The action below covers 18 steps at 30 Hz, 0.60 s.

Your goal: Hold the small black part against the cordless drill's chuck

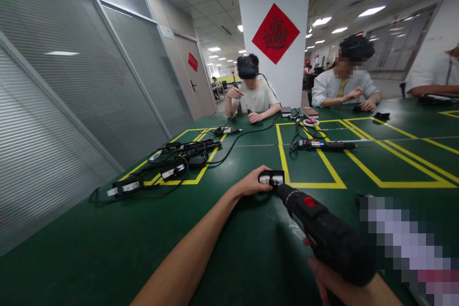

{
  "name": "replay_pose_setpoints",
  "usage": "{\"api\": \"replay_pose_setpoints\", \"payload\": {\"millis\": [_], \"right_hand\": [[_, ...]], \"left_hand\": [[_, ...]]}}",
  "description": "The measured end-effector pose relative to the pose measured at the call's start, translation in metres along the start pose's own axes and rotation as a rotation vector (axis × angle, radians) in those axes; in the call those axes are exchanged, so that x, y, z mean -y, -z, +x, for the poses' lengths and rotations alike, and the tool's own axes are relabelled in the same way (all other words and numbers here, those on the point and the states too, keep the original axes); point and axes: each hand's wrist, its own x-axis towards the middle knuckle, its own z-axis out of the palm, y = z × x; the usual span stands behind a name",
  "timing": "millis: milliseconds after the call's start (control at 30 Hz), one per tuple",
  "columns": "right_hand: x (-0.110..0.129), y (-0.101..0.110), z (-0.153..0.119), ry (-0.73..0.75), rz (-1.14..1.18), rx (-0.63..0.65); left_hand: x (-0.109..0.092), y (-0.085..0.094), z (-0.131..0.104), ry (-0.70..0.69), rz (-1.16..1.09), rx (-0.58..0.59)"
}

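Observation:
My left hand (pixel 255 180) is closed round a small black power adapter (pixel 271 173) with a white label, steadying it on the green table (pixel 229 239). A black cordless drill (pixel 324 229) with a red switch on top is in my right hand (pixel 333 275), its fingers wrapped round the grip below the body. The drill's chuck points away from me, with its tip at the right end of the adapter. Whether the tip touches the adapter or a screw on it I cannot tell. Most of the right hand's grip is hidden behind the drill.
Several black adapters with cables (pixel 174 169) lie in a taped area at the left. A pen-like electric screwdriver (pixel 330 145) lies across yellow tape (pixel 311 185) ahead. A blurred-out object (pixel 409 244) is at the right. People with headsets (pixel 256 91) sit across the table.

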Motion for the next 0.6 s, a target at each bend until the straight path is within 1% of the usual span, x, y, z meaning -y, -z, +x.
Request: {"api": "replay_pose_setpoints", "payload": {"millis": [133, 267, 367, 600], "right_hand": [[0.003, 0.001, -0.002, 0.012, 0.068, 0.016], [0.005, 0.004, -0.002, 0.005, 0.095, 0.062], [0.008, 0.007, -0.003, 0.007, 0.106, 0.087], [0.013, 0.010, -0.005, -0.046, 0.108, 0.060]], "left_hand": [[0.000, 0.000, 0.000, 0.009, 0.006, -0.016], [-0.001, -0.002, 0.000, 0.033, 0.021, -0.054], [-0.002, -0.003, 0.000, 0.035, 0.025, -0.054], [-0.001, -0.001, -0.002, 0.019, 0.010, -0.036]]}}
